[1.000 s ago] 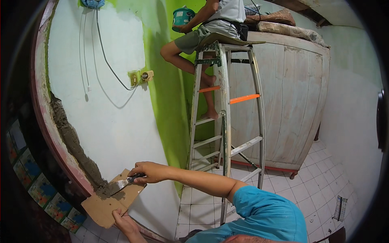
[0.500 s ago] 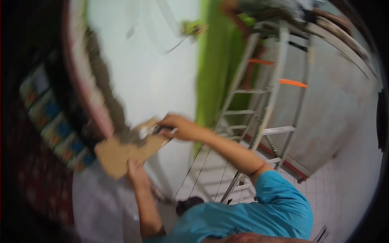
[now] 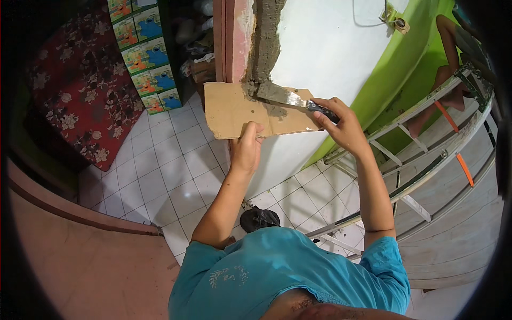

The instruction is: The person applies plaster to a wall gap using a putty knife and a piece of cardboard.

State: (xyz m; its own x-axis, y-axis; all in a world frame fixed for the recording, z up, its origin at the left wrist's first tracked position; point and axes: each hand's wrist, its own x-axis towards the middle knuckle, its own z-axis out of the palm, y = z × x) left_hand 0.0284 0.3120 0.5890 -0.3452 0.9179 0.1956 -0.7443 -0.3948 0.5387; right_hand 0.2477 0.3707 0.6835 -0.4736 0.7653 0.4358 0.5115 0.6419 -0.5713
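Observation:
My left hand (image 3: 248, 149) grips the near edge of a flat piece of brown cardboard (image 3: 226, 106), thumb on top. The cardboard is held against the wall beneath a rough vertical strip of grey mortar (image 3: 265, 45). In my right hand (image 3: 344, 125) is the dark handle of a putty knife (image 3: 293, 99). Its metal blade carries wet mortar and meets the lower part of the strip, just over the cardboard. Smears of mortar lie on the cardboard under the blade.
An aluminium stepladder (image 3: 408, 205) stands at the right, with another person's bare leg (image 3: 450, 42) on it. A black bag (image 3: 259, 218) lies on the tiled floor (image 3: 176, 160). Stacked printed boxes (image 3: 152, 58) and a red floral cloth (image 3: 74, 90) are at the left, beside a pink door frame (image 3: 226, 48).
My view has turned left, so the wall and ladder sit further right. The putty knife's blade now reaches the mortar strip; before, it was over the cardboard in a blurred picture.

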